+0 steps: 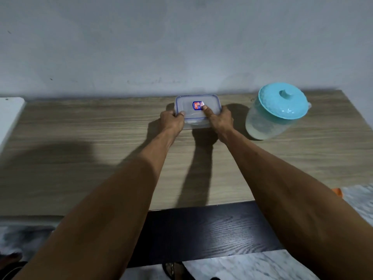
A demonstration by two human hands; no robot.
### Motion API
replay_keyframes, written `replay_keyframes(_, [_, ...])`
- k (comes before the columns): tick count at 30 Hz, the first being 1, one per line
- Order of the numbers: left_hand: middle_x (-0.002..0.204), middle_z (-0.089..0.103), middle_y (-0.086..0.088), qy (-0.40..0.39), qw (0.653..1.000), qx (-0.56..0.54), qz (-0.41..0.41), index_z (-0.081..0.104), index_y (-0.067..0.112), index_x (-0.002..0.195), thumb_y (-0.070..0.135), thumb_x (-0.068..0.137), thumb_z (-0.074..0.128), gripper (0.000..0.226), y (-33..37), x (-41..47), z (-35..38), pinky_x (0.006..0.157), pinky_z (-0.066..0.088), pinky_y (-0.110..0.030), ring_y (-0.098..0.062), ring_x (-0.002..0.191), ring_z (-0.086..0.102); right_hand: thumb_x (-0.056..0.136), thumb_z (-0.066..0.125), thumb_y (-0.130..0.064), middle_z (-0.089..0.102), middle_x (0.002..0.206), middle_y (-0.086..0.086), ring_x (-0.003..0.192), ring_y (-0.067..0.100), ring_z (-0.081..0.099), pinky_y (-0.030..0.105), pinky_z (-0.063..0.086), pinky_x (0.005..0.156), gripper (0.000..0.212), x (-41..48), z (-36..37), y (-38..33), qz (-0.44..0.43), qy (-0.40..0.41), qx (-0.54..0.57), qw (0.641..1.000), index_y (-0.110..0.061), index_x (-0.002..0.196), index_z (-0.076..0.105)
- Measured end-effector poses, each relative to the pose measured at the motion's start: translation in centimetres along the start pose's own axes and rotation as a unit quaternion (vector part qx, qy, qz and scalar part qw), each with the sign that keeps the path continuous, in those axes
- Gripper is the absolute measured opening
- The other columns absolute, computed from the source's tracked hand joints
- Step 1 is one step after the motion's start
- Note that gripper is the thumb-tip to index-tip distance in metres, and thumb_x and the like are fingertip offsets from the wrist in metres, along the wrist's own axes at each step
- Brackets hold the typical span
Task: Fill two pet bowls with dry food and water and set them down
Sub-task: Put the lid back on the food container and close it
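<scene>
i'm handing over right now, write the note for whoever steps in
Left hand grips the left end of the lidded container.
Right hand grips its right end, thumb on the lid.
The container is on the table; the jug, lid on, stands to its right.
Done: nothing that shows; no bowls in view.
Left: open container, fill both bowls, set them down.

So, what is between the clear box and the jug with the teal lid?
In the head view, only the right hand, gripping the clear box at its right end, and a strip of shadowed table before the jug.
</scene>
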State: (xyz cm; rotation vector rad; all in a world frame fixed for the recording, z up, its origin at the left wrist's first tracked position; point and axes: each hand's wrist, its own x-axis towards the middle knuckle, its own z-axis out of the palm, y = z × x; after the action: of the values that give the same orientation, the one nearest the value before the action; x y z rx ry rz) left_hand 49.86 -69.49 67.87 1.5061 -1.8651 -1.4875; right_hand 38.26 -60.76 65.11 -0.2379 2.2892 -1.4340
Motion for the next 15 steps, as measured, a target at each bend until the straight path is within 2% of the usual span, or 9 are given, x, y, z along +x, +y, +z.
replay_keyframes(3, [0.083,0.062,-0.003,-0.016,0.999,-0.039,-0.006,0.069,0.018,0.1,0.031,0.094,0.061,0.017,-0.9,-0.1,0.3,0.05,0.033,-0.022,-0.017,0.074,0.052,0.081,0.074,-0.047,0.063,0.125,0.014,0.113,0.029,0.06,0.041,0.051,0.099,0.063,0.1,-0.2,0.3,0.013,-0.006,0.009,1.0,-0.007,0.126,0.057])
replay_keyframes(6, [0.077,0.057,0.0,-0.012,0.997,-0.076,-0.015,0.069,0.014,0.097,0.028,0.096,0.059,0.018,-1.1,-0.3,-0.2,0.049,0.033,-0.02,-0.013,0.06,0.047,0.084,0.07,-0.044,0.063,0.125,0.015,0.113,0.031,0.06,0.044,0.051,0.1,0.056,-0.2,0.2,-0.1,0.015,-0.01,0.009,1.0,-0.007,0.125,0.058])
replay_keyframes(9, [0.087,0.06,-0.001,-0.01,0.996,-0.083,-0.012,0.068,0.019,0.103,0.029,0.097,0.057,0.017,-1.0,-0.9,-0.7,0.062,0.043,-0.023,-0.009,0.062,0.05,0.086,0.068,-0.043,0.063,0.125,0.014,0.113,0.032,0.061,0.046,0.052,0.098,0.054,-1.0,0.2,-0.4,0.016,-0.003,0.011,1.0,-0.008,0.125,0.058])
replay_keyframes(10, [0.086,0.06,-0.002,-0.005,0.997,-0.081,-0.003,0.067,0.022,0.096,0.03,0.096,0.058,0.013,-1.2,-1.2,-0.8,0.065,0.043,-0.024,-0.011,0.062,0.05,0.086,0.068,-0.044,0.063,0.125,0.014,0.112,0.033,0.061,0.047,0.052,0.097,0.053,-1.6,0.0,-0.3,0.019,0.0,0.01,1.0,-0.009,0.125,0.058])
replay_keyframes(12, [0.081,0.061,-0.003,0.009,0.997,-0.078,0.005,0.062,0.019,0.073,0.034,0.092,0.061,0.024,-1.6,-1.8,-1.2,0.068,0.047,-0.03,-0.018,0.069,0.053,0.085,0.067,-0.045,0.064,0.124,0.014,0.112,0.033,0.061,0.046,0.052,0.097,0.054,-2.6,-0.3,0.0,0.02,0.003,0.008,1.0,-0.008,0.124,0.059])
replay_keyframes(13, [0.084,0.065,-0.003,0.013,0.997,-0.074,0.001,0.063,0.018,0.073,0.037,0.09,0.062,0.025,-1.8,-2.3,-1.5,0.074,0.052,-0.034,-0.019,0.074,0.057,0.086,0.067,-0.044,0.064,0.124,0.014,0.112,0.033,0.061,0.045,0.052,0.097,0.053,-3.3,-0.5,0.0,0.018,0.001,0.012,1.0,-0.008,0.124,0.059])
replay_keyframes(15, [0.1,0.073,-0.005,0.02,0.997,-0.078,-0.008,0.072,0.016,0.097,0.041,0.087,0.064,0.028,-2.0,-3.4,-2.2,0.089,0.055,-0.039,-0.023,0.094,0.068,0.086,0.066,-0.044,0.064,0.123,0.014,0.111,0.033,0.062,0.046,0.052,0.097,0.052,-4.8,-1.1,-0.2,0.013,-0.004,0.018,1.0,-0.007,0.122,0.06])
